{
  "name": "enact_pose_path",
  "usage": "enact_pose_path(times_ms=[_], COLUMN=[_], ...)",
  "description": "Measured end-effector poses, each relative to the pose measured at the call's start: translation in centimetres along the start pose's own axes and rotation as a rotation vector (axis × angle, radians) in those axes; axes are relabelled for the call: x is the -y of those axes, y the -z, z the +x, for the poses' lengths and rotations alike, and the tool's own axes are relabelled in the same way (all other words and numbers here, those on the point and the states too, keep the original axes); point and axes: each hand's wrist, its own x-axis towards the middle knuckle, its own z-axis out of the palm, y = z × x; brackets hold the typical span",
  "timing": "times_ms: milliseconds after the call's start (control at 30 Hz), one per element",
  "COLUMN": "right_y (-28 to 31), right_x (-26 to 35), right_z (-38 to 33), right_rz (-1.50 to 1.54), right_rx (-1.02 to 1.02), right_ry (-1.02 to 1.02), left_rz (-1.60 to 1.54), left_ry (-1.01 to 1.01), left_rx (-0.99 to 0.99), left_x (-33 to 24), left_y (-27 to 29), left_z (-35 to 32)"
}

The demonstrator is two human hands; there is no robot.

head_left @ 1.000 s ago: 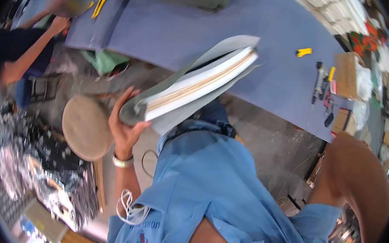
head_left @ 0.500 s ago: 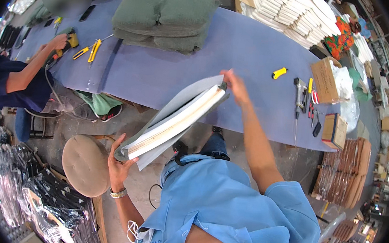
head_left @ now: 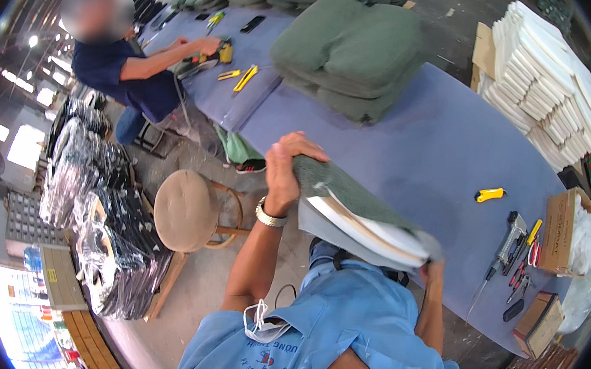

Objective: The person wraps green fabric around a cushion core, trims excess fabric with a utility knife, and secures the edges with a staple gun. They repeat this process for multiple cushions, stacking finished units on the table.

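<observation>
I hold a seat cushion (head_left: 351, 189) tilted above the table's near edge and close to my body. Its dark green fabric cover is on the upper side; white foam and a thin wood-coloured layer show along the open side, with a grey cloth flap hanging beneath. My left hand (head_left: 286, 170), with a watch at the wrist, grips the cushion's left corner. At its right end my right hand (head_left: 432, 272) is closed on the edge, its fingers partly hidden. Beyond the cushion, a stack of tufted green cushions (head_left: 353, 52) rests on the blue-grey table (head_left: 445, 155).
On the table's right lie a yellow cutter (head_left: 489, 194), a staple gun (head_left: 510, 238), hand tools and a cardboard box (head_left: 564, 229). White foam pads (head_left: 543, 80) are piled beyond. At left a co-worker (head_left: 136, 72) holds a power tool; a round stool (head_left: 186, 210) stands nearer.
The cushion has turned so its left end is now farther from me and its right end nearer. My left hand has moved up and away, my right hand down toward my body. The view has swung left.
</observation>
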Motion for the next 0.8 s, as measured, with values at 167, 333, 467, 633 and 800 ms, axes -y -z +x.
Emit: enact_pose_path(times_ms=[167, 333, 467, 633, 800], right_y=[-1.4, -14.0, -17.8, -16.9, -12.4], right_x=[8.5, 21.8, 24.6, 27.3, 29.0], right_z=[-1.2, -1.2, 0.2, 0.3, 2.3], right_rz=[-0.629, -0.704, -0.963, -0.648, -0.632], right_rx=[0.248, 0.510, 0.398, 0.331, 0.035], right_ry=[-0.006, 0.755, 0.826, 0.963, 0.750], left_rz=[-0.089, -0.066, 0.039, 0.448, 0.186], left_ry=[-0.093, -0.201, -0.118, -0.126, -0.091], left_rx=[0.071, 0.088, 0.005, -0.166, -0.161], left_x=[-1.8, -3.4, -6.4, -11.0, -12.1], left_y=[-6.5, -11.6, -15.6, -20.7, -20.6], left_z=[2.8, 5.4, 5.9, 3.4, 2.9])
